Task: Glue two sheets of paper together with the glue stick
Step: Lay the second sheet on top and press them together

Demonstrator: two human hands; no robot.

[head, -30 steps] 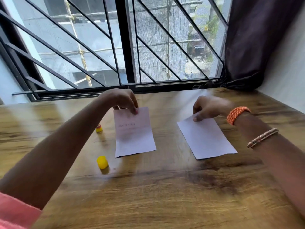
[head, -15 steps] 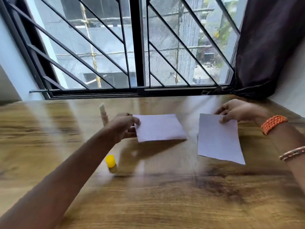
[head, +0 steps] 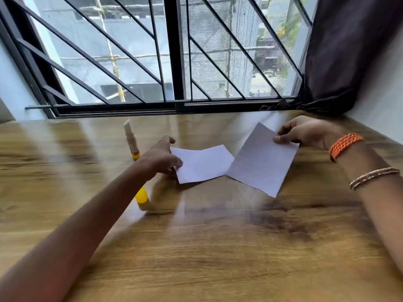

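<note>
Two white sheets of paper are over the wooden table (head: 218, 247). My left hand (head: 162, 156) pinches the left edge of the left sheet (head: 202, 163). My right hand (head: 305, 131) grips the far edge of the right sheet (head: 262, 161), which is tilted, its near-left corner next to the left sheet. An uncapped glue stick (head: 130, 139) stands upright just left of my left hand, white tip up. Its yellow cap (head: 142, 198) rests on the table beside my left forearm.
A barred window (head: 174, 62) runs along the table's far edge. A dark curtain (head: 349, 51) hangs at the right back corner, next to a white wall. The wood surface stretches wide in front of the sheets.
Both hands have brought the sheets toward each other; their corners now nearly touch. The right sheet has turned and lifted. The camera view has tilted slightly.
</note>
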